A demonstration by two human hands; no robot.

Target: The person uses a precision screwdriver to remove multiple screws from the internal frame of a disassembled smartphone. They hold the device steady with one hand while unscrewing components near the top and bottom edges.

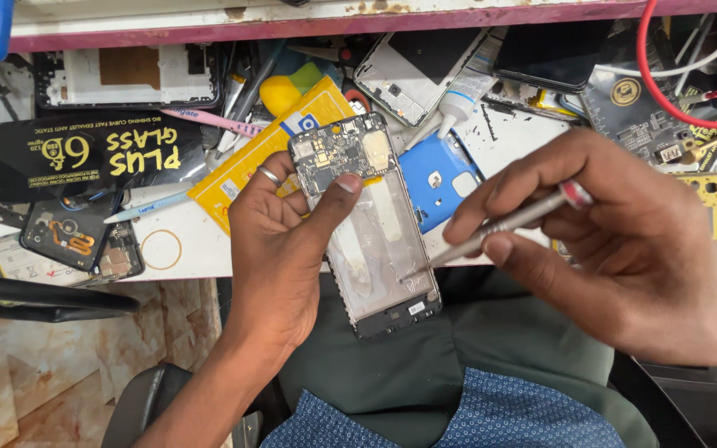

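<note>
My left hand (280, 249) grips an opened phone (375, 241) with its back off, thumb resting just below the circuit board (342, 151) at the phone's top end. The frame below the board is bare and silvery. My right hand (616, 241) holds a thin metal tool (499, 226) with a pink-ringed end. The tool's tip touches the phone's right edge near its lower half. The phone hangs over my lap, just in front of the bench edge.
The white bench (192, 249) is crowded: a yellow flat pack (267, 149), a blue phone cover (441, 178), a black glass-protector box (85, 153), a glue tube (462, 91), phone frames, a red wire (653, 75). A dark chair arm (35, 297) sits lower left.
</note>
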